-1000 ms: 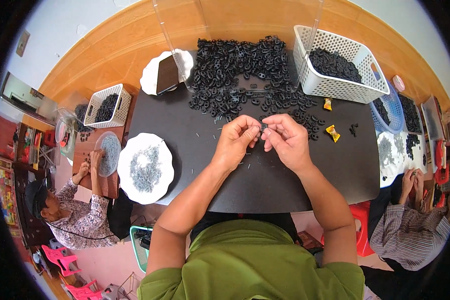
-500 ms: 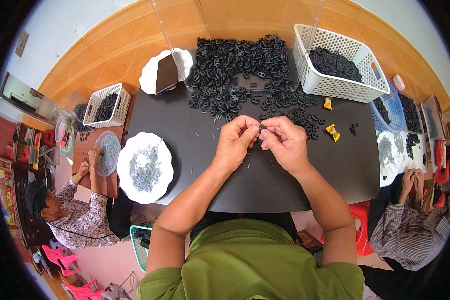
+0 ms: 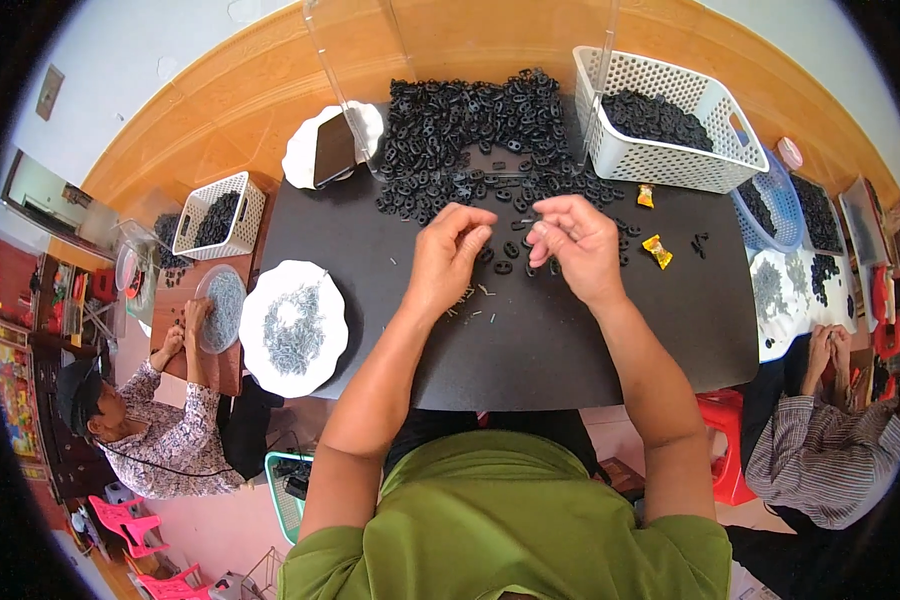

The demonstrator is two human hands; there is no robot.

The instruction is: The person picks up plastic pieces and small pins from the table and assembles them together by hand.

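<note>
My left hand is over the middle of the dark table with its fingers curled, thumb and forefinger slightly apart and nothing visible between them. Opposite it, my right hand has its thumb bent toward the fingers. A thin metal pin shows at those fingertips and looks pinched there. Under and between the hands lie several loose black oval two-hole pieces, a few partly hidden by my right fingers. Beyond them spreads a big heap of the same pieces. Scattered pins lie beside my left wrist.
A white scalloped plate of metal pins sits at the left. A white perforated basket of black pieces stands at the back right, near two yellow wrapped packets. A phone rests on another plate. Co-workers sit at both sides.
My hands have come apart from their joint grip on a small black piece and moved slightly farther away over the table. Several loose black pieces now show between them.
</note>
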